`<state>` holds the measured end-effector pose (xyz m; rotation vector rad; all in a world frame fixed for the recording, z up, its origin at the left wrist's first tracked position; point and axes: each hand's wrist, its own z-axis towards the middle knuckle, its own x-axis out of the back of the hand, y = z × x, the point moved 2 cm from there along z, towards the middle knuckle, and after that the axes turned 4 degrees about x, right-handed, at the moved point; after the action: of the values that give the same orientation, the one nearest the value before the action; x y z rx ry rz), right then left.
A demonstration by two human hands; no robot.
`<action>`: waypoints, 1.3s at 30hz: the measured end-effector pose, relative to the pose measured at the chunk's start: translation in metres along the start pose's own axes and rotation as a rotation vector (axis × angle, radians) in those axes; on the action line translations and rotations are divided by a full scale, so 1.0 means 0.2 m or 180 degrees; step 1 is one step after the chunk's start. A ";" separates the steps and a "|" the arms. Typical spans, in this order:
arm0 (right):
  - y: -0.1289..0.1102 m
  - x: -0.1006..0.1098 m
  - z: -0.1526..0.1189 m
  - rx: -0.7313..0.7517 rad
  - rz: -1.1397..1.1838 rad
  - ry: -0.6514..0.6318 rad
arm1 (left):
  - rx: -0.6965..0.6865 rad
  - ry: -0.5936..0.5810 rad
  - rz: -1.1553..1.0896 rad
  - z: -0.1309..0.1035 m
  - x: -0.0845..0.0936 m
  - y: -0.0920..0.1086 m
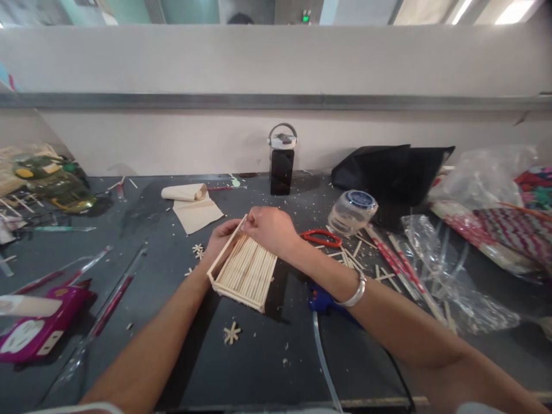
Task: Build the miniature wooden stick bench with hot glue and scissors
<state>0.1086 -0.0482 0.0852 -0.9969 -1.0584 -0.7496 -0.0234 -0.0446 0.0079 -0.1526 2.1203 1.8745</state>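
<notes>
A small tray-like panel of thin wooden sticks (pixel 245 267), with a raised stick edge along its left and near sides, is tilted above the dark table. My left hand (pixel 221 238) grips it from the left, the fingers partly hidden behind the raised edge. At the panel's far end, my right hand (pixel 269 229) is closed in a pinch at the top of that edge; what lies between the fingertips is too small to make out. Below my right forearm lies a blue glue gun (pixel 319 300) with a clear glue stick. A small star of sticks (pixel 232 333) rests on the table nearby.
Red-handled pliers (pixel 321 237), loose sticks and a clear jar with blue lid (pixel 353 211) lie to the right. A bottle with a phone (pixel 282 171) stands at the back. Brown paper (pixel 196 213) and a magenta device (pixel 43 328) are on the left.
</notes>
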 end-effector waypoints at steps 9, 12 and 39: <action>-0.01 -0.05 0.01 -0.0095 -0.0002 0.0040 | -0.0013 0.0225 -0.0008 0.01 0.00 -0.01; -0.01 -0.07 0.00 -0.0114 0.0017 0.0051 | 0.0032 0.0282 -0.0089 0.00 0.00 -0.01; 0.07 -0.06 0.05 0.0004 0.0729 0.0037 | 0.0283 0.0305 -0.0308 -0.03 -0.04 0.02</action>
<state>0.1131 -0.0343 0.0720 -1.0903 -0.9162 -0.5665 -0.0184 -0.0502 0.0152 -0.3252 2.2126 1.7476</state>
